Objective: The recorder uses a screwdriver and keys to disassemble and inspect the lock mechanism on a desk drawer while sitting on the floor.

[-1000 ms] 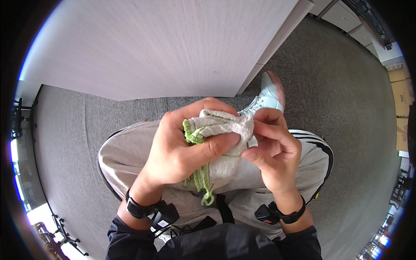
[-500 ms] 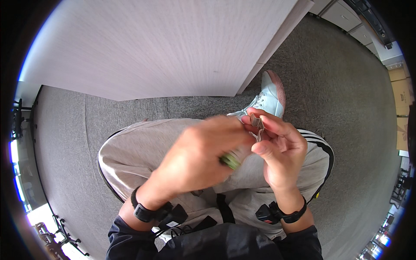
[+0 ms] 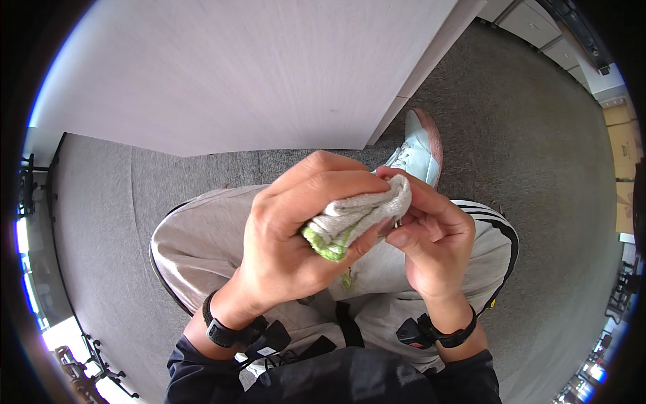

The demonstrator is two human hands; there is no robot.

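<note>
My left hand (image 3: pixel 286 232) is closed around a bunched grey-white knitted cloth (image 3: pixel 360 212) with a green edge. The cloth's upper end bends over toward my right hand (image 3: pixel 434 239), whose fingertips pinch a small shiny piece. Only a bit of that piece (image 3: pixel 398 223) shows between my right thumb and fingers, and the cloth covers most of the rest. Its kind cannot be made out. Both hands meet above my lap, with the cloth against the fingertips of the right one. A loose green-tinged scrap (image 3: pixel 347 279) shows just under my left hand, on or above the trousers.
I sit on grey carpet (image 3: pixel 538 182) with my legs folded, a pale blue shoe (image 3: pixel 420 151) beyond my hands. A large pale wood-grain panel (image 3: pixel 256 81) stands close in front. Cardboard boxes (image 3: pixel 624 151) and white drawers (image 3: pixel 531 27) line the right side.
The left hand, blurred before, is now steadier and turned so that the cloth shows fully. The cloth has come up over the shiny piece in the right hand, hiding most of it.
</note>
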